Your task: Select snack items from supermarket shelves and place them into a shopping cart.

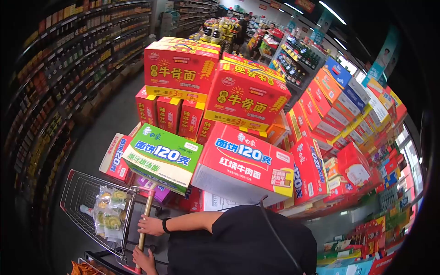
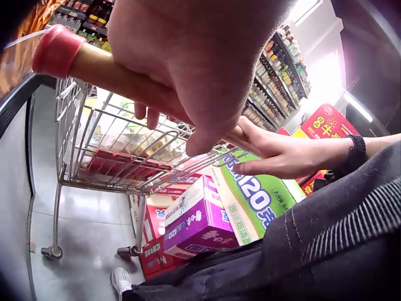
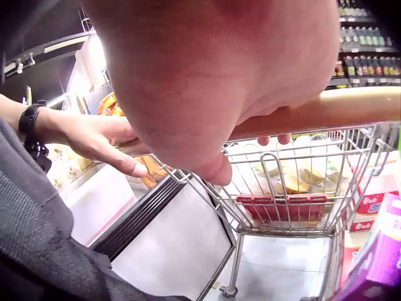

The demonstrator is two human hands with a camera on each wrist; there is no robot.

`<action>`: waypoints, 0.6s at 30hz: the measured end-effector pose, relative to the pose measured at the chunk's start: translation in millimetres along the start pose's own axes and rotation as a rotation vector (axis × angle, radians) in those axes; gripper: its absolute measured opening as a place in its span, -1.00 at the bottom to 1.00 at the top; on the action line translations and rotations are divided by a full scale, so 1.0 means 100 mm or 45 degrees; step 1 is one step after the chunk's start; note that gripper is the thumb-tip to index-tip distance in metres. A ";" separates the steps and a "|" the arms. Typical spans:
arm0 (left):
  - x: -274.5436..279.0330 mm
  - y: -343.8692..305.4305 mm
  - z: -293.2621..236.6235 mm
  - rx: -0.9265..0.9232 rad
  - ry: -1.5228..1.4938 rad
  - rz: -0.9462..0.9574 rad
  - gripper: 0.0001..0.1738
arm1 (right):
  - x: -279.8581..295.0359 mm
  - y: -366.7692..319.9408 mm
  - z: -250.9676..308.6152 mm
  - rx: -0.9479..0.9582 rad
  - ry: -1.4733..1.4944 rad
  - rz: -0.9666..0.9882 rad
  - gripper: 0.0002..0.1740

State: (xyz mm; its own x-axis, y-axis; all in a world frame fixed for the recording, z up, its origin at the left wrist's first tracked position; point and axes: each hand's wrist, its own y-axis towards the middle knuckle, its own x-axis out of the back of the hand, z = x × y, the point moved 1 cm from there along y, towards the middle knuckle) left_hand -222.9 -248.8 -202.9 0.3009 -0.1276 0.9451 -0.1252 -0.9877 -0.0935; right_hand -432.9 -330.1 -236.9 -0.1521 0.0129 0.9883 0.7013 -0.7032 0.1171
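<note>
Shopping cart (image 1: 75,192) at eight o'clock carries few packets (image 1: 110,213), so we judge loading barely begun, our left hand (image 1: 144,260) and right hand (image 1: 150,225) both curled round its handle (image 1: 147,207).

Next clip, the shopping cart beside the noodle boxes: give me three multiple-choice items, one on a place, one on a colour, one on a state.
1. Where do the clear packets lie?
A on the floor
B in the cart basket
C on a shelf

2. What colour is the end cap of the cart handle?
A blue
B red
C black

3. What do the left hand and right hand do?
A both grip the cart handle
B one grips, one hangs
C both hold a box

Key: 1 B, the packets show behind the basket's wires. 2 B, the left wrist view shows it red. 3 A, both wrist views show fingers curled round the bar.
</note>
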 end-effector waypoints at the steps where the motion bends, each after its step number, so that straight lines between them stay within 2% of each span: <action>1: 0.02 0.02 -0.03 0.032 0.002 0.014 -0.24 | 0.06 0.01 -0.01 0.023 -0.016 0.008 -0.34; 4: 0.13 0.07 -0.12 0.048 -0.055 0.010 -0.21 | 0.39 0.07 -0.09 0.061 0.108 0.165 -0.52; 5: 0.15 0.06 -0.07 0.056 -0.067 -0.004 -0.23 | 0.09 0.17 -0.13 0.008 0.176 0.042 -0.72; 8: 0.32 -0.14 -0.29 0.070 -0.162 -0.051 -0.29 | 0.28 0.11 -0.22 0.216 0.298 0.199 -0.71; 11: 0.49 -0.24 -0.33 0.134 -0.234 -0.160 -0.34 | 0.37 0.23 -0.30 0.396 0.262 0.364 -0.69; 14: 0.55 -0.50 -0.21 0.370 -0.339 -0.386 -0.40 | 0.30 0.34 -0.20 0.497 0.102 0.355 -0.67; 15: 0.53 -0.64 -0.16 0.459 -0.397 -0.538 -0.45 | 0.36 0.38 -0.13 0.533 0.135 0.322 -0.68; 17: 0.52 -0.99 -0.10 0.715 -0.553 -0.638 -0.51 | 0.28 0.43 -0.10 0.563 0.107 0.483 -0.63; 18: 0.63 -0.87 -0.39 0.875 -0.580 -0.662 -0.54 | 0.30 0.50 -0.43 0.613 0.162 0.518 -0.63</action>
State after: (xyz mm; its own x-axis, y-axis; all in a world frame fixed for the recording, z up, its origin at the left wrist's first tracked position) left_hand -229.6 -167.6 -123.2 0.5176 0.4591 0.7220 0.6621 -0.7494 0.0019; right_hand -432.1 -395.1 -205.3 0.1315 -0.2931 0.9470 0.9500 -0.2356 -0.2048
